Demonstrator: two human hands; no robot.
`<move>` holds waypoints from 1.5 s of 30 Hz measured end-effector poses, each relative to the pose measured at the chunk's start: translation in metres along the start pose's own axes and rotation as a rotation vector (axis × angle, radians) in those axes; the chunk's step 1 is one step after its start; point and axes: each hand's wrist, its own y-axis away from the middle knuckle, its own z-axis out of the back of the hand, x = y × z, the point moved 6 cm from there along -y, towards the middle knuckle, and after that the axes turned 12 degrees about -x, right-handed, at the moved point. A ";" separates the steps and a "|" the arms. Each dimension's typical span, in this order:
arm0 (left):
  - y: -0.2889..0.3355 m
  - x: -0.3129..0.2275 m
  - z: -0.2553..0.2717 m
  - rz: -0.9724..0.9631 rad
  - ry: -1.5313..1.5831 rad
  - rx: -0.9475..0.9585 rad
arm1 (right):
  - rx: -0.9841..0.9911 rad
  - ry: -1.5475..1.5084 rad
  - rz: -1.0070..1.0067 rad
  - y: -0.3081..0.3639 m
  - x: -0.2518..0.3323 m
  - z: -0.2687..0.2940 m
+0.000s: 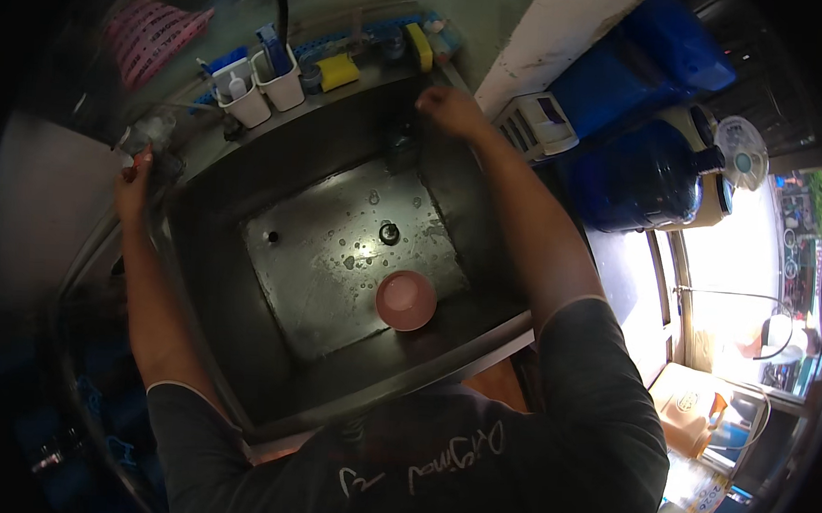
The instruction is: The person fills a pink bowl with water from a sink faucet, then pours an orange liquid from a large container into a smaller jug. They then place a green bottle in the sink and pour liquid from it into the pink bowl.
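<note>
- The person leans over a deep steel sink [219, 248], both arms stretched out toward its far rim.
- The left hand [132, 185] is closed around a small, blurred object with a red-orange part [146, 158] at the sink's left corner; what the object is cannot be told.
- The right hand [450, 107] rests, fingers curled, at the back rim just above the dark tap [399, 146]; whether it grips anything cannot be told.
- A pink bowl [406, 299] lies in the basin near the front wall, on wet steel, just this side of the drain [389, 233].
- The bowl sits well below and nearer the body than either hand; the right arm passes closer to it than the left.
- Along the back ledge stand two white caddies [267, 90] with utensils and a yellow sponge [338, 70].
</note>
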 end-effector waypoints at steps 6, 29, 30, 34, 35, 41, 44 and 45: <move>0.088 -0.003 0.030 -0.047 0.086 -0.069 | 0.251 0.393 0.088 -0.055 -0.048 -0.078; 0.557 -0.009 -0.184 -0.001 -0.207 1.231 | 0.195 0.215 -0.463 0.115 -0.111 -0.123; 0.559 -0.003 -0.189 0.055 -0.201 1.213 | 0.240 0.060 -0.608 0.137 -0.118 -0.126; 0.567 0.002 -0.194 0.040 -0.124 1.196 | 0.245 -0.491 -0.986 0.218 -0.120 -0.133; 0.568 0.000 -0.193 0.048 -0.114 1.207 | 0.275 -0.521 -1.013 0.233 -0.119 -0.132; 0.552 -0.034 -0.181 0.039 -0.149 1.242 | 0.442 -0.436 -0.795 0.261 -0.107 -0.128; 0.545 -0.053 -0.173 0.031 -0.154 1.263 | 0.441 -0.408 -0.670 0.264 -0.096 -0.137; 0.544 -0.057 -0.169 0.027 -0.161 1.269 | 0.416 -0.371 -0.642 0.267 -0.094 -0.140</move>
